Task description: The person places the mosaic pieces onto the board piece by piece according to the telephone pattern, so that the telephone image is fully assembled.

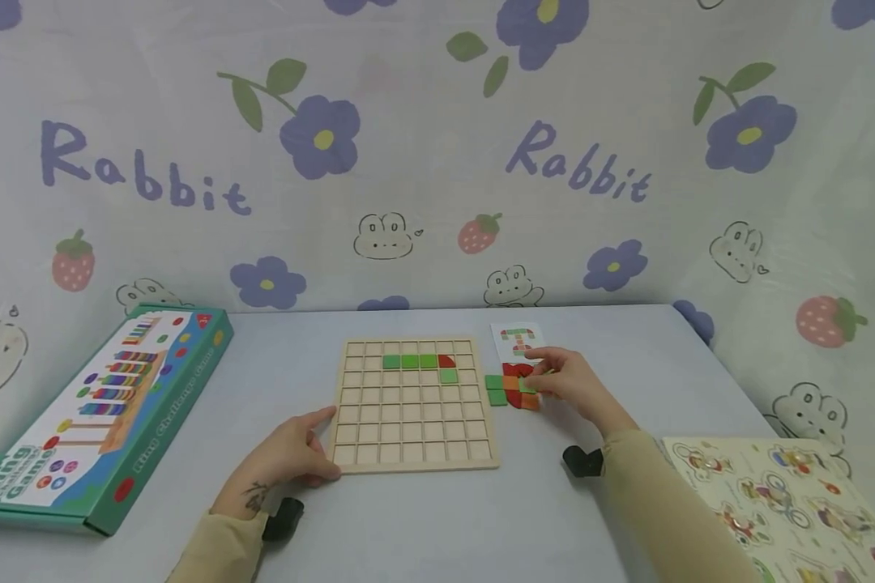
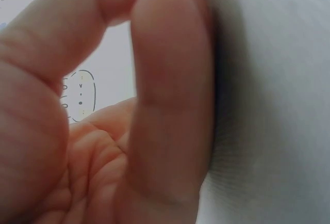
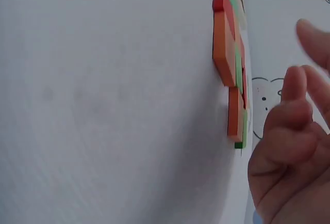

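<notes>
A wooden grid board (image 1: 416,468) lies flat on the table. In its upper rows sit several green tiles (image 1: 409,362) and one red rounded tile (image 1: 446,361). My left hand (image 1: 280,457) rests beside it, index fingertip at its left edge and thumb at its near left corner. Over a cluster of loose tiles right of the board hovers my right hand (image 1: 572,385), fingers bent loosely, with nothing showing between them in the right wrist view. The cluster has green tiles (image 1: 496,397), orange tiles (image 3: 223,48) and red ones. Behind it lies a pattern card (image 1: 506,336).
A green game box (image 1: 153,421) lies at the left of the table. At the front right is a cream sheet (image 1: 766,486) with cartoon animal pictures. A printed cloth (image 1: 437,146) hangs behind the table. Both wrists carry small black devices (image 1: 284,520).
</notes>
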`<control>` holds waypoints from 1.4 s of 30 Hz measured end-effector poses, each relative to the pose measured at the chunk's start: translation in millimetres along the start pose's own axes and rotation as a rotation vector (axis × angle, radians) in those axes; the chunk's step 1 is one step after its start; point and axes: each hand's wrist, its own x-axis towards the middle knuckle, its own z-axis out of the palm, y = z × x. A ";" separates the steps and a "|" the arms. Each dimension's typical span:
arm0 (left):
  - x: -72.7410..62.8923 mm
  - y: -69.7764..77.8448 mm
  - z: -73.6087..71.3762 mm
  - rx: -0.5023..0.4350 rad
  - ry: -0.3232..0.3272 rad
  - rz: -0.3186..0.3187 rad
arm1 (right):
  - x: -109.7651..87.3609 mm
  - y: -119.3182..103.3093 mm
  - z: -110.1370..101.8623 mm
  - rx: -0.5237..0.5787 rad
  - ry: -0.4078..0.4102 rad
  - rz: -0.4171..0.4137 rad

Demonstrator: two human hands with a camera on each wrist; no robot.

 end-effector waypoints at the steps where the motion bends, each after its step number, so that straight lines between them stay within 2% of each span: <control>1: 0.1 -0.3 -0.2 0.000 0.000 -0.001 | 1.5 0.5 -0.5 -0.026 0.014 0.008; 9: 1.7 -3.3 -0.1 -0.012 -0.007 0.008 | 16.3 -4.5 1.6 -0.232 0.091 0.078; 12: 2.2 -2.9 0.1 -0.016 -0.004 0.004 | 20.0 -8.5 3.8 -0.283 0.099 0.112; 18: 1.5 -3.0 0.6 -0.016 0.003 0.003 | 23.6 -13.2 7.1 -0.375 0.092 0.130; 27: 0.0 0.0 0.0 0.005 0.001 -0.003 | 30.7 -15.9 9.2 -0.393 0.070 0.163; 34: 2.0 -1.8 -0.1 0.003 -0.003 0.000 | 35.3 -16.9 9.4 -0.373 0.063 0.185; 42: 2.6 -3.2 -1.0 -0.005 -0.005 0.010 | 33.2 -22.2 7.1 -0.317 0.014 0.233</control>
